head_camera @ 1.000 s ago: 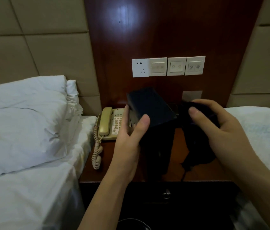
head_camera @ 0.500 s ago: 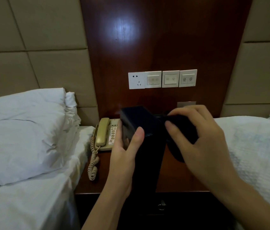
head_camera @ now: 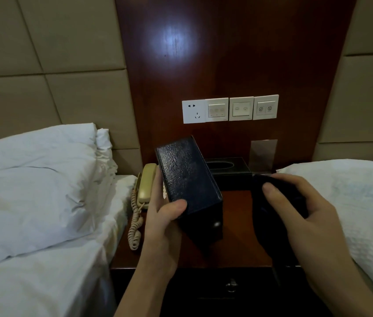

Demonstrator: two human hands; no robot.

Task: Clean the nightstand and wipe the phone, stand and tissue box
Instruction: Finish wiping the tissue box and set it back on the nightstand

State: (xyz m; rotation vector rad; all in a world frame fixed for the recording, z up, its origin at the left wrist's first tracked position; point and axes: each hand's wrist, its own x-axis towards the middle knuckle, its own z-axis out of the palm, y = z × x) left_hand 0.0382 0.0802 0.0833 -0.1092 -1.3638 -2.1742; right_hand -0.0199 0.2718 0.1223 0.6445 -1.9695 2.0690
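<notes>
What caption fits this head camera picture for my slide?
Left hand holds a dark box over the nightstand; right hand grips a dark cloth.

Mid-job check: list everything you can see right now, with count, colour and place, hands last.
dark box: 1, dark blue-black, tilted, lifted above the nightstand, held in the left hand
tissue box: 1, black, at the back of the nightstand
cloth: 1, dark, bunched in the right hand
phone: 1, beige, coiled cord, left side of the nightstand
nightstand: 1, reddish-brown top, between the beds
wall plates: 4, white, one socket and three switches, on the wood panel
pillow: 1, white, on the left bed
right bed: 1, white cover
left hand: grip around the dark box
right hand: grip around the cloth
</notes>
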